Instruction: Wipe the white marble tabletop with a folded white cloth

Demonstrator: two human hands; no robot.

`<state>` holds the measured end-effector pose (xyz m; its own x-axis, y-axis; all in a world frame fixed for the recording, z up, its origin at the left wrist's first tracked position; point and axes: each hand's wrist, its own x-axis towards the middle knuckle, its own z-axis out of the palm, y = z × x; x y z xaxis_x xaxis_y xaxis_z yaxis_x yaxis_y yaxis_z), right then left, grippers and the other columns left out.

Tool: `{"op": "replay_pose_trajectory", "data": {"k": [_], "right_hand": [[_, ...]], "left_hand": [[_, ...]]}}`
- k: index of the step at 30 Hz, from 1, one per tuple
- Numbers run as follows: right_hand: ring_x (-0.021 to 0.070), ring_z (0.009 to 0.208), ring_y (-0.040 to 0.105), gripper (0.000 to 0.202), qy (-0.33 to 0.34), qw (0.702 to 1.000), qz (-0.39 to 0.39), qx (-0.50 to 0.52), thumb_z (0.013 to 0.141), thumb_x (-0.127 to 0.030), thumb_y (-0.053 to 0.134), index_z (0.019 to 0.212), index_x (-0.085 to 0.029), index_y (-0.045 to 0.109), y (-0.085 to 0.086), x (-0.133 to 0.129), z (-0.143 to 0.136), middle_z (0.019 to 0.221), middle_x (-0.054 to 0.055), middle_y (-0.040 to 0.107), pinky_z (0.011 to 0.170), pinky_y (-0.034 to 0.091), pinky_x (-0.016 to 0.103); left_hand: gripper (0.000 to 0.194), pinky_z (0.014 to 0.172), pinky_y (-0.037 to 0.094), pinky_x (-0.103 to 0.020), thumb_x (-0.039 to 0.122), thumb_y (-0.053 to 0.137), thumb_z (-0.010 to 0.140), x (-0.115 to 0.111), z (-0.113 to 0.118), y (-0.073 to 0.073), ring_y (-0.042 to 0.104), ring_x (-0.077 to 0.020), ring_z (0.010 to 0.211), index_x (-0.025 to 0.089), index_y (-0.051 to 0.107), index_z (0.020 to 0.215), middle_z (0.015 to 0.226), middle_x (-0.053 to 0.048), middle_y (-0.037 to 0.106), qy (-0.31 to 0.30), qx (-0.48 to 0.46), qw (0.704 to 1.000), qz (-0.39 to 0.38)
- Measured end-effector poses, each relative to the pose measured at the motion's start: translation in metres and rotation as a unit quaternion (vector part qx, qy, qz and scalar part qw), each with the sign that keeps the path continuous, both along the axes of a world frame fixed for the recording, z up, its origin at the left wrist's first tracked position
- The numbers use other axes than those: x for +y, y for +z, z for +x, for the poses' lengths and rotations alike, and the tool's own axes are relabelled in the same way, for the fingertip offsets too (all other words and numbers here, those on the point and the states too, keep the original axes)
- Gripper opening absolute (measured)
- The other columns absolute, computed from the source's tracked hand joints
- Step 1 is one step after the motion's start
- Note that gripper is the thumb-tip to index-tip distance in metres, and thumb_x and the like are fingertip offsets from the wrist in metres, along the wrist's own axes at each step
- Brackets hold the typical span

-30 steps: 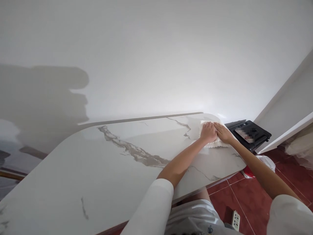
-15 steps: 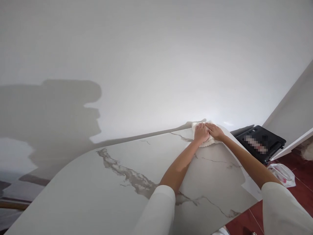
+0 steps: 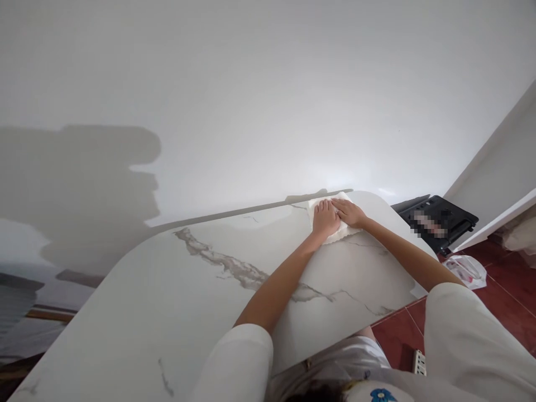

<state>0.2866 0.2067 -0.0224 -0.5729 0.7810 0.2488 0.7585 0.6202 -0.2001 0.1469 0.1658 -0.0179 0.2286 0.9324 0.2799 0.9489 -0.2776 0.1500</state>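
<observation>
A white cloth lies on the white marble-patterned table, close to its far edge by the wall. My left hand presses down on the cloth's left part, fingers lying flat and pointing away. Just to its right, my right hand rests flat on the same cloth, its fingertips touching or nearly touching my left hand. Both palms hide the middle of the cloth.
A pale wall rises behind the table. Beyond the right end are a black case and a clear plastic bag on the red tiled floor. A white power strip lies below the near edge.
Both hands and the cloth have moved left along the table's far side. The view has shifted, showing more of the near table edge and the person's clothing.
</observation>
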Motion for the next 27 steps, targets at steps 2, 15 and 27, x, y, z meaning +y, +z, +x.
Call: {"op": "replay_pose_trajectory", "data": {"k": [2,15,27], "right_hand": [[0.0227,0.135,0.032,0.052,0.005,1.000,-0.004,-0.002,0.090,-0.024,0.027,0.141,-0.016,0.036,0.002,-0.013,0.004,0.146,0.006,0.037,0.112,0.026,0.044],[0.0224,0.136,0.030,0.052,0.007,1.000,0.000,-0.006,0.091,-0.026,0.027,0.142,-0.016,0.035,0.000,-0.112,0.060,0.147,0.008,0.035,0.112,0.026,0.046],[0.0244,0.136,0.030,0.055,-0.055,0.998,0.018,-0.020,0.088,-0.022,0.030,0.142,-0.012,0.033,0.002,-0.221,0.066,0.147,0.011,0.034,0.110,0.028,0.046]], "left_hand": [[0.054,0.111,0.021,-0.039,0.025,0.027,0.091,-0.014,0.004,0.001,0.029,-0.0266,0.135,-0.002,0.032,0.137,0.145,-0.018,0.035,0.003,-0.006,1.000,-0.004],[0.055,0.111,0.022,-0.042,0.026,0.030,0.089,-0.109,0.053,0.001,0.029,-0.0288,0.134,-0.001,0.033,0.137,0.144,-0.020,0.035,-0.022,-0.034,0.999,0.004],[0.057,0.112,0.022,-0.042,0.027,0.033,0.088,-0.192,0.054,0.002,0.028,-0.0292,0.136,0.000,0.033,0.138,0.146,-0.018,0.034,-0.102,-0.025,0.994,-0.004]]}}
